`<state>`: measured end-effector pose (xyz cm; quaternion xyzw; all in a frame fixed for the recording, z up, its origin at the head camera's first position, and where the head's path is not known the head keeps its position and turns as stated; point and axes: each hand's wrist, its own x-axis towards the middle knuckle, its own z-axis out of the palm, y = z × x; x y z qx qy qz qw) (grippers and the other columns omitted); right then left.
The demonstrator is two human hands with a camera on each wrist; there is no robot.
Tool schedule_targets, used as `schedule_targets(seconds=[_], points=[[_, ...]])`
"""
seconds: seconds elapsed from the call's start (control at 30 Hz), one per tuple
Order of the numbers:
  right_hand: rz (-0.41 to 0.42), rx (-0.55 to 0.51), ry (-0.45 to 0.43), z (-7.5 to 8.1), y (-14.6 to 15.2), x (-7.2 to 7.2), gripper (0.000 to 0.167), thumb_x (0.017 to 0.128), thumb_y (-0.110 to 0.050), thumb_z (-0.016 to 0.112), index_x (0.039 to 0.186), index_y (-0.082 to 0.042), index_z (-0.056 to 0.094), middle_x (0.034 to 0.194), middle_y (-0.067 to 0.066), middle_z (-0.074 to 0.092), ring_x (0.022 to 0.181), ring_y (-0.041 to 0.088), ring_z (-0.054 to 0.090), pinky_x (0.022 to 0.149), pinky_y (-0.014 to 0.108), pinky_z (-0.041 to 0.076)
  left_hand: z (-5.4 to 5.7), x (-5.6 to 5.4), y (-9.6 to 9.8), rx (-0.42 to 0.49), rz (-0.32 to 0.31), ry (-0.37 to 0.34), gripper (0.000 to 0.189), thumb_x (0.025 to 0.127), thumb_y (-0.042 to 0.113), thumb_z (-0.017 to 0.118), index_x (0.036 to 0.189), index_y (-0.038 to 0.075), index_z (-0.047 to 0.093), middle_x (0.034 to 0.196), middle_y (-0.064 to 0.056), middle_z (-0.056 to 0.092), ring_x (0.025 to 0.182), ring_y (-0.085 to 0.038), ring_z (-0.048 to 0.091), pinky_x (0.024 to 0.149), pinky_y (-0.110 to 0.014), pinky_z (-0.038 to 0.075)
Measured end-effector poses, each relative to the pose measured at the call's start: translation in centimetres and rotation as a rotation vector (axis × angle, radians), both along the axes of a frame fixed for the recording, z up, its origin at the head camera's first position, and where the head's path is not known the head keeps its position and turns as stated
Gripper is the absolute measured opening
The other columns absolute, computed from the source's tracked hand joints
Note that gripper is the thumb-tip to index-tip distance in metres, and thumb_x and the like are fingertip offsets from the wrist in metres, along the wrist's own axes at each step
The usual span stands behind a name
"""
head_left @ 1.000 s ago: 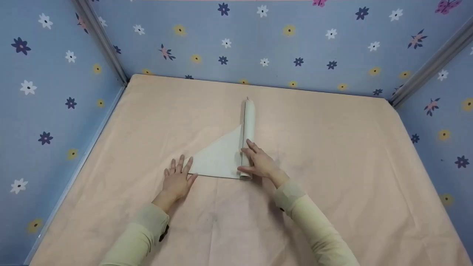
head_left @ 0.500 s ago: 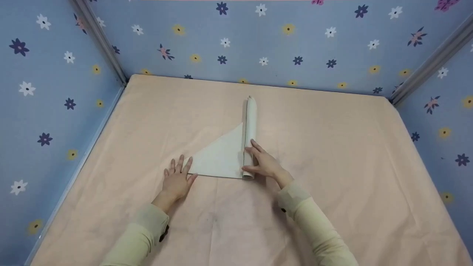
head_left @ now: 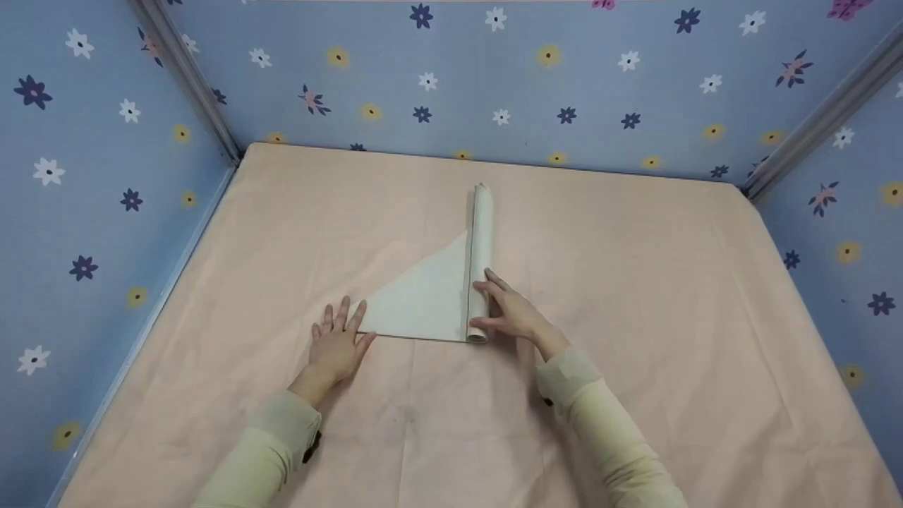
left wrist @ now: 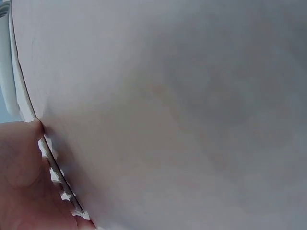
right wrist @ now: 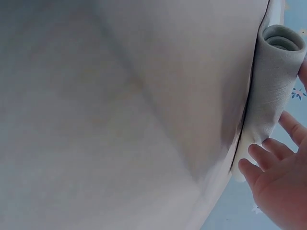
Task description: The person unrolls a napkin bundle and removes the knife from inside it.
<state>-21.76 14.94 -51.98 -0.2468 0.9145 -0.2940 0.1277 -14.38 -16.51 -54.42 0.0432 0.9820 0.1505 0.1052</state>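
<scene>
A pale cloth (head_left: 420, 300) lies partly spread on the table, its far left edge slanting. The rest of it forms a roll (head_left: 480, 233) along the right side, with the coiled layers showing at its near end (right wrist: 282, 43) in the right wrist view. My left hand (head_left: 335, 351) rests flat, fingers spread, on the cloth's left corner; the left wrist view shows its fingertips along the cloth's edge (left wrist: 60, 175). Over the near half of the roll lies my right hand (head_left: 518, 315), thumb and fingertips touching it with the fingers loosely bent. Part of the roll is hidden beneath that hand.
A wrinkled peach tablecloth (head_left: 635, 268) covers the table. Blue flowered walls (head_left: 494, 77) stand behind and at both sides, with grey posts (head_left: 187, 77) at the far corners.
The roll has shifted slightly right with my right hand on it, and the flat part of the cloth has grown wider. My left hand stays at the left corner.
</scene>
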Motion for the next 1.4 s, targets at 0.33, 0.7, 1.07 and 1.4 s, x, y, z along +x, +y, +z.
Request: schedule_targets(seconds=[0.33, 0.7, 1.07, 1.4], points=[[0.006, -0.038, -0.023, 0.0, 0.8, 0.0, 0.074, 0.076, -0.044, 0.066, 0.135, -0.010, 0.036, 0.146, 0.013, 0.015, 0.129, 0.029, 0.024, 0.102, 0.041, 0.026, 0.0, 0.0, 0.0, -0.006, 0.004, -0.014, 0.061, 0.095, 0.043, 0.031, 0.143, 0.012, 0.011, 0.146, -0.018, 0.000, 0.129, -0.044, -0.003, 0.098, -0.062, 0.005], [-0.011, -0.045, -0.074, 0.0, 1.5, 0.0, 0.074, 0.076, -0.041, 0.067, 0.137, -0.012, 0.034, 0.146, 0.010, 0.017, 0.131, 0.025, 0.020, 0.104, 0.039, 0.022, -0.1, 0.0, -0.1, 0.003, 0.000, -0.006, 0.061, 0.095, 0.043, 0.031, 0.143, 0.012, 0.011, 0.146, -0.018, 0.001, 0.129, -0.044, -0.003, 0.098, -0.062, 0.006], [-0.018, -0.075, -0.096, -0.2, 2.4, 0.0, 0.074, 0.077, -0.040, 0.067, 0.138, -0.014, 0.033, 0.145, 0.009, 0.021, 0.131, 0.024, 0.019, 0.105, 0.039, 0.017, -0.1, 0.0, -0.1, -0.002, -0.006, 0.009, 0.061, 0.095, 0.043, 0.031, 0.143, 0.011, 0.013, 0.146, -0.019, 0.003, 0.129, -0.044, -0.001, 0.098, -0.062, 0.006], [-0.020, -0.074, -0.093, 0.1, 2.3, 0.4, 0.073, 0.079, -0.039, 0.065, 0.138, -0.011, 0.032, 0.144, 0.014, 0.021, 0.131, 0.028, 0.020, 0.104, 0.043, 0.019, -0.1, 0.0, 0.0, 0.005, -0.003, 0.009, 0.061, 0.095, 0.043, 0.032, 0.143, 0.011, 0.012, 0.146, -0.018, 0.002, 0.129, -0.044, -0.002, 0.098, -0.062, 0.006]])
